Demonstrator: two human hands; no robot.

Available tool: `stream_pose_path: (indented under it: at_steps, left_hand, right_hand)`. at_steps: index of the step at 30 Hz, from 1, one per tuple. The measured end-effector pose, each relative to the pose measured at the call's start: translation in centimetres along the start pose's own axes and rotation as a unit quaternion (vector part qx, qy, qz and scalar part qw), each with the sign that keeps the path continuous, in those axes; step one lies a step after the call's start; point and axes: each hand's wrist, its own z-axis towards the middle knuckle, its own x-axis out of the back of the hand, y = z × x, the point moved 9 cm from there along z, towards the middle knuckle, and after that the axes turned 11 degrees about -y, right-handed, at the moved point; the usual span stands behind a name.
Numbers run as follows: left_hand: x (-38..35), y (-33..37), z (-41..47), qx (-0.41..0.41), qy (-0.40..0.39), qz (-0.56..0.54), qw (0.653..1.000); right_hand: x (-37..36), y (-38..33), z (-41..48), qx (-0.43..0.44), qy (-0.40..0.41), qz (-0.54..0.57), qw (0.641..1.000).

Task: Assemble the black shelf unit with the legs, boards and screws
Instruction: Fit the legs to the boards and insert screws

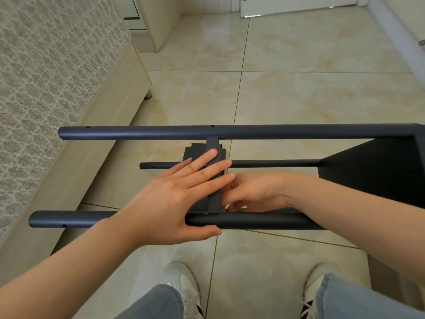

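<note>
The black shelf unit lies on its side over the tiled floor, its legs running left to right. The far leg [161, 132] and near leg [264, 221] are at the top, and a third leg [276, 163] is lower down. An end board [379, 166] is joined to them at the right. A middle board [212, 143] stands edge-on between the far and near legs. My left hand [174, 199] lies with straight fingers flat against this board, its thumb under the near leg. My right hand [255, 193] is curled just right of the board by the near leg. What its fingertips hold is hidden.
A bed with a patterned mattress [46, 72] and a beige frame [76, 171] runs along the left, close to the legs' free ends. My two feet in white shoes [184, 286] stand below the unit. A white door [296, 5] is at the far end of the open tiled floor [299, 93].
</note>
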Motion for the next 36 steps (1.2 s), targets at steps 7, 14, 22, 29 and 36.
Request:
stream_pose_path:
  at_steps: [7,14,22,29,36]
  left_hand:
    - [-0.1,-0.1,0.0,-0.007,0.007,0.0,1.0]
    - [0.2,-0.7,0.1,-0.002,0.027,0.021,0.999]
    - [0.3,-1.7,-0.1,0.027,0.037,0.05,0.998]
    - [1.0,-1.9,0.9,0.119,0.007,0.024,0.993]
    - [3.4,-0.6,-1.3,0.171,0.126,-0.079,0.974]
  right_hand:
    - [0.1,0.0,0.1,-0.013,0.016,-0.005,1.0]
    - [1.0,-1.3,-1.2,-0.035,0.093,-0.08,0.992]
    - [1.1,-3.5,-5.0,-0.024,0.212,-0.324,0.922]
    - [0.5,-5.7,-7.3,0.019,0.282,-0.438,0.854]
    - [1.7,-7.0,-7.6,0.015,0.313,-0.452,0.835]
